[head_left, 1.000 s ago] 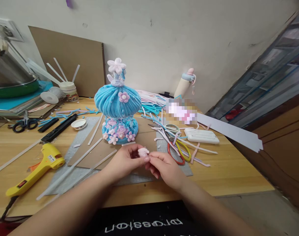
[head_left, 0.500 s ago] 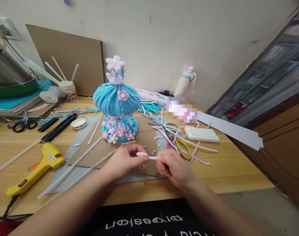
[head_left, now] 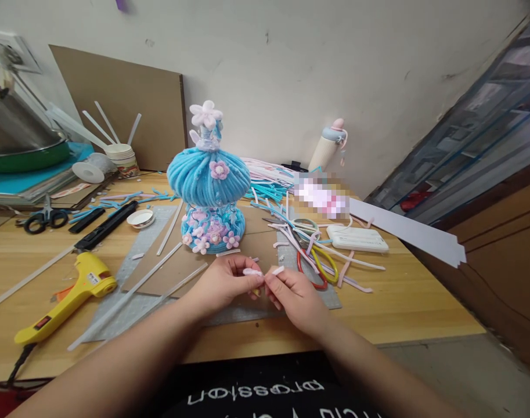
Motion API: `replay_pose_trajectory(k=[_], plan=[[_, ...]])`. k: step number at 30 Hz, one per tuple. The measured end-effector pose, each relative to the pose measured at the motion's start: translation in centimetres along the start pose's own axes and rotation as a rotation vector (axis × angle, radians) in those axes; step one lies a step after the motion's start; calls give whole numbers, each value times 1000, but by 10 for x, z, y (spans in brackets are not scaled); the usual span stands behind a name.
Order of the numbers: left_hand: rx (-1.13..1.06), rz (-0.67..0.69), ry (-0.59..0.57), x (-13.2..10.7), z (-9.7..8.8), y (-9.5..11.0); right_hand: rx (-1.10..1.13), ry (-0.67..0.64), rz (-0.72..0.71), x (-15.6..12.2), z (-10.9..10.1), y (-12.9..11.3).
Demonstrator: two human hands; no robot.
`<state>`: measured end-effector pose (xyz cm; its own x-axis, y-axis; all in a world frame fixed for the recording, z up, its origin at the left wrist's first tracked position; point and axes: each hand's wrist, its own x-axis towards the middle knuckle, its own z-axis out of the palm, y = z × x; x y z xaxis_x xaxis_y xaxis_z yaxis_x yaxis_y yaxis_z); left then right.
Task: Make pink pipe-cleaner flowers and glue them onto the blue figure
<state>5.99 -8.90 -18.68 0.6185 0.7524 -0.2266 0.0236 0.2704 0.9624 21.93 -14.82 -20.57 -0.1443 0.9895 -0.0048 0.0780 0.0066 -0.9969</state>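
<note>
Between my hands is a pale pink pipe cleaner [head_left: 252, 271], its left part bent into a small loop. My left hand [head_left: 230, 280] pinches the looped part between thumb and fingers. Pressed close beside it, my right hand [head_left: 294, 290] grips the same piece, and a short white end sticks up above its fingers. Just beyond my hands stands a blue pipe-cleaner carousel-like ornament [head_left: 209, 177] with a puffed top, trimmed with pink and white flowers. A brown cardboard sheet [head_left: 160, 276] lies beneath it on a grey cutting mat [head_left: 103, 316].
A yellow glue gun [head_left: 68, 299] lies at the left, near black-handled scissors [head_left: 46, 219] and a black cutter [head_left: 105, 226]. On the right are red- and yellow-handled scissors [head_left: 325, 264], loose pipe cleaners [head_left: 269, 188], a white power bank [head_left: 357, 238] and a leaning bottle [head_left: 325, 148].
My right hand has moved left, up against my left hand. The straight stretch of pipe cleaner that showed between them is now covered, and its end points up over my right fingers.
</note>
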Motion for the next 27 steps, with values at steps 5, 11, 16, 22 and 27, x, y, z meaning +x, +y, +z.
replay_pose_trajectory(k=[5, 11, 16, 22, 27], plan=[[90, -13, -20, -4, 3, 2, 106, 54, 24, 0, 5, 2], [120, 5, -13, -5, 4, 1, 285, 167, -21, -4, 11, 14], [107, 3, -25, -4, 4, -1, 347, 231, -39, -5, 13, 18], [222, 55, -7, -2, 4, -2, 254, 157, 38, 0, 5, 16], [598, 269, 87, -6, 2, -3, -375, 217, -192, -3, -8, -6]])
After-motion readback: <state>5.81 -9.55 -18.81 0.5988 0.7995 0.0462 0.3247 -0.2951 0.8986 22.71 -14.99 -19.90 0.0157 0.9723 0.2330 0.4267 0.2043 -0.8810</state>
